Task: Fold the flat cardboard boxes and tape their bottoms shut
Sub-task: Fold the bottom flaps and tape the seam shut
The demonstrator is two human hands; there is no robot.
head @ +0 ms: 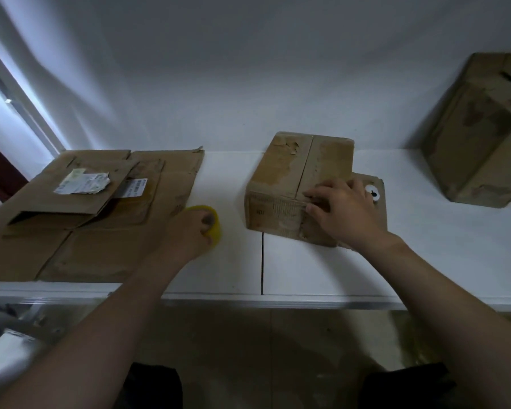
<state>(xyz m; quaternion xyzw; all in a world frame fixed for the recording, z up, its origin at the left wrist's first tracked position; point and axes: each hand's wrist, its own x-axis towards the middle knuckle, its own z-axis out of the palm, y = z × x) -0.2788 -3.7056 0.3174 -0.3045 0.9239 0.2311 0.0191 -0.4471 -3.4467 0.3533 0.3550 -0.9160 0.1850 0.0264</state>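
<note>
Flat cardboard boxes [80, 231] lie on the left of the white desk [307, 270]. The folded box [295, 184] sits in the middle. The right hand [345, 211] presses its seam, fingers spread. The left hand [189, 231] grips the yellow tape roll [217, 231]. Best to hold the flaps tight while taping.

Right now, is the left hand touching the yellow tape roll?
Touching. The head view shows the left hand curled over the yellow tape roll, covering most of it, with no gap between them.

Left hand [186, 233] grips the tape [215, 231]: flats [101, 231] just left, box [281, 178] right of it under the right hand [347, 214], second box [478, 143] farther right, behind.
</note>
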